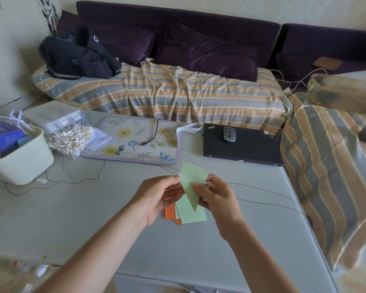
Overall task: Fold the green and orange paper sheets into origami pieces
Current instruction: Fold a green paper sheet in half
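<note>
Left hand: our left hand (156, 197) pinches the left edge of the folded green sheet (192, 183), thumb and fingers curled onto it.
Right hand: our right hand (218, 197) grips the same sheet from 3 o'clock, thumb pressed on its face, fingers behind.
Task piece: the folded green sheet is held in the air above the surface (93, 218), between both hands, tapering to a point at 6 o'clock.
Waiting paper: just below the hands, at 6 o'clock, a flat green sheet (191, 212) lies on the surface over orange paper (170, 212).
Risk: we judge the crease could run crooked, since the sheet is folded in mid-air with no backing; a slipping thumb would shift the edges out of line.
Second risk: a lowered hand could brush the stack and scatter it.
Count, paper: two green pieces visible; orange looks like one or two, overlap hides which.
Count, hands: two, both on the sheet.
Further out: at 12 o'clock a floral mat (133, 142); at 1 o'clock one closed laptop (241, 144) carrying one mouse (229, 134); at 10 o'clock one cream tub (19, 161) and a bag of cotton swabs (70, 138).
</note>
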Available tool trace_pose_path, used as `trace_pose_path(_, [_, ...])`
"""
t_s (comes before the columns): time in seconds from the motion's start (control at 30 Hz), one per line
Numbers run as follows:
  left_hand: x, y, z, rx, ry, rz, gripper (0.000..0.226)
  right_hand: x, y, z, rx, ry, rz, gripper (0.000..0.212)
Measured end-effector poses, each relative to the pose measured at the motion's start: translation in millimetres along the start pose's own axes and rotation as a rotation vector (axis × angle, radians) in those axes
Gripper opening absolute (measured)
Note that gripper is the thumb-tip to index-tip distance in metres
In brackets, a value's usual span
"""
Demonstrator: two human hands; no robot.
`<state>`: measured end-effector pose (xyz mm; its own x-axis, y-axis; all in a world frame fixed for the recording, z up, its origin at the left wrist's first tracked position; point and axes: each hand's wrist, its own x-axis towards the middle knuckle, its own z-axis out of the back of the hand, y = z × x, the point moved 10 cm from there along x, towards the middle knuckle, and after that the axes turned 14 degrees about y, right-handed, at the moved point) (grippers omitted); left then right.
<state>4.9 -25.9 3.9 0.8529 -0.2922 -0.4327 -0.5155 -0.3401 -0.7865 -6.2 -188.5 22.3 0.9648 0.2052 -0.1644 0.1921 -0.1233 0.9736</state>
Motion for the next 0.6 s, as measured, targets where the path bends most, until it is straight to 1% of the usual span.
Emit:
trace_pose_path(0.17, [1, 1, 6, 0.014, -0.040, -0.015, 0.016, -1, 2, -5, 0.018, 0.035, 0.022, 0.013])
trace_pose_path(0.33, [2, -1, 5, 0.008, -0.020, -0.022, 0.016, -2, 4, -10, 0.034, 0.090, 0.027, 0.026])
trace_pose_path(0.47, [-1, -1, -8, 0.089, 0.074, 0.005, 0.022, -2, 7, -5, -0.022, 0.024, 0.050, 0.028])
trace_pose_path(0.6, [-1, -1, -5, 0.124, 0.050, -0.009, 0.021, -2, 6, -2, -0.035, 0.004, 0.051, 0.032])
